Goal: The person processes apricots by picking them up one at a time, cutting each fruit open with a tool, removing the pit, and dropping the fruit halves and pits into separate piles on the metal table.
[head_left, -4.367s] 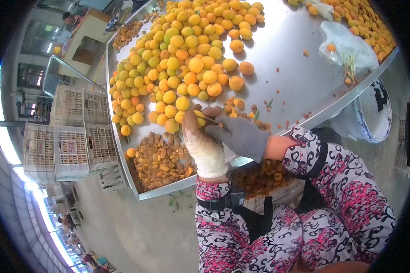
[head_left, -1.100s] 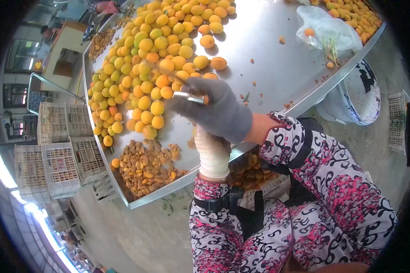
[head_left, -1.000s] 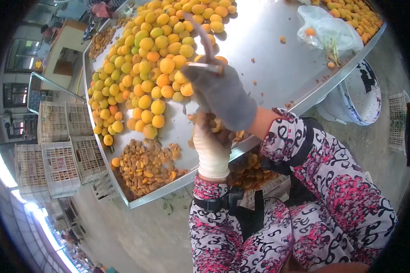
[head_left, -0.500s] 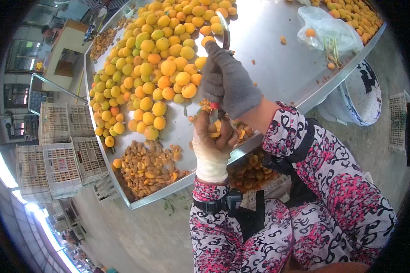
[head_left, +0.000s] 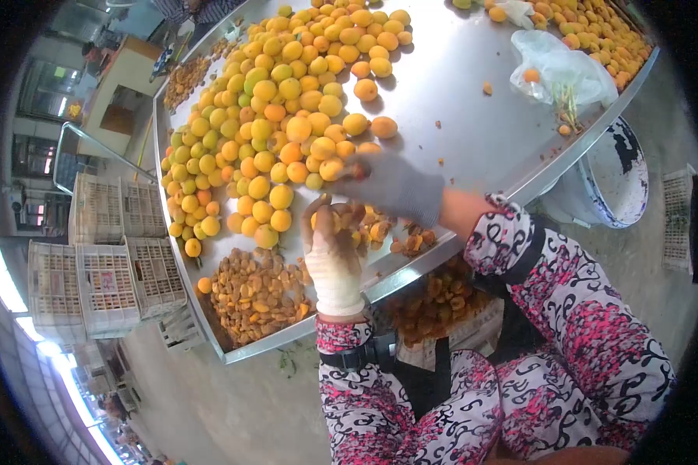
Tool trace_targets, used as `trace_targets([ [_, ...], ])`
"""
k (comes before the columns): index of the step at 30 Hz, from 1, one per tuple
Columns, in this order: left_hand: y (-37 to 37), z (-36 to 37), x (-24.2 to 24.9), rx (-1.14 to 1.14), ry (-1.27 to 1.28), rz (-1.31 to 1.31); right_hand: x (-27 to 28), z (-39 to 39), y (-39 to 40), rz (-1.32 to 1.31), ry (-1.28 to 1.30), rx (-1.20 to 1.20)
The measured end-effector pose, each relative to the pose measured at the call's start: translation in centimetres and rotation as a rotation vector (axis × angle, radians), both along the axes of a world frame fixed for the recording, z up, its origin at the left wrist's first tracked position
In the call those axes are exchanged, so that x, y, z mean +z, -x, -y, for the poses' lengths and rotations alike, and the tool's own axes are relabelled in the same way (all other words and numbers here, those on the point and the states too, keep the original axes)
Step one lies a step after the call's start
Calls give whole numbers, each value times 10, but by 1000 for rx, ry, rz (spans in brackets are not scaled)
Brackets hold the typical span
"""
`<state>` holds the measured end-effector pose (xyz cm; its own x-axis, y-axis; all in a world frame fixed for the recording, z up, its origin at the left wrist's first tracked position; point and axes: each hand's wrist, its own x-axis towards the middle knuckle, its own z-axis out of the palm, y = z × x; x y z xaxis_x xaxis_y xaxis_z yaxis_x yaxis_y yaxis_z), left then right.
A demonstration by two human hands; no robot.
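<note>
My left hand (head_left: 335, 252), in a stained whitish glove, is curled at the table's near edge; an orange bit shows at its fingers, but what it grips is unclear. Above and to its right, my right hand (head_left: 392, 184) in a grey glove reaches to the lower edge of the pile of yellow-orange apricots (head_left: 287, 89). Motion blurs its fingers, and no tool can be made out there. Beside the left hand, to the left, lies a heap of opened brownish-orange apricot pieces (head_left: 252, 291). More pieces (head_left: 415, 239) lie below the right hand.
The metal table (head_left: 465, 101) has a raised rim. A plastic bag (head_left: 554, 66) and more apricots (head_left: 613, 39) are at upper right. Beyond the rim stands a white bucket (head_left: 614, 170). Crates (head_left: 105, 283) are stacked at left; a container of pieces (head_left: 438, 306) sits below the table edge.
My right hand has moved down from above the left hand to the pile's edge, and the curved metal tool is no longer visible. My left hand has shifted left and slightly down.
</note>
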<state>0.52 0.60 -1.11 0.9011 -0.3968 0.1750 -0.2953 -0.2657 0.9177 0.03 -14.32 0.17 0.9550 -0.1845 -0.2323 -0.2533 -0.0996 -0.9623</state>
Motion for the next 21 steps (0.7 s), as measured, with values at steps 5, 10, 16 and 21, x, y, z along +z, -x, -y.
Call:
trace_targets([
  [5, -12, -17, -15, 8, -265, 435, -9, -4, 8, 63, 458, 216],
  [10, -24, -33, -30, 24, 67, 373, -11, 34, -5, 3, 574, 19],
  [16, 7, -37, 18, -417, 18, -614, -26, 41, -19, -84, 822, 25],
  [21, 22, -29, 11, -672, -71, -400, -47, 35, -25, -145, 864, 66],
])
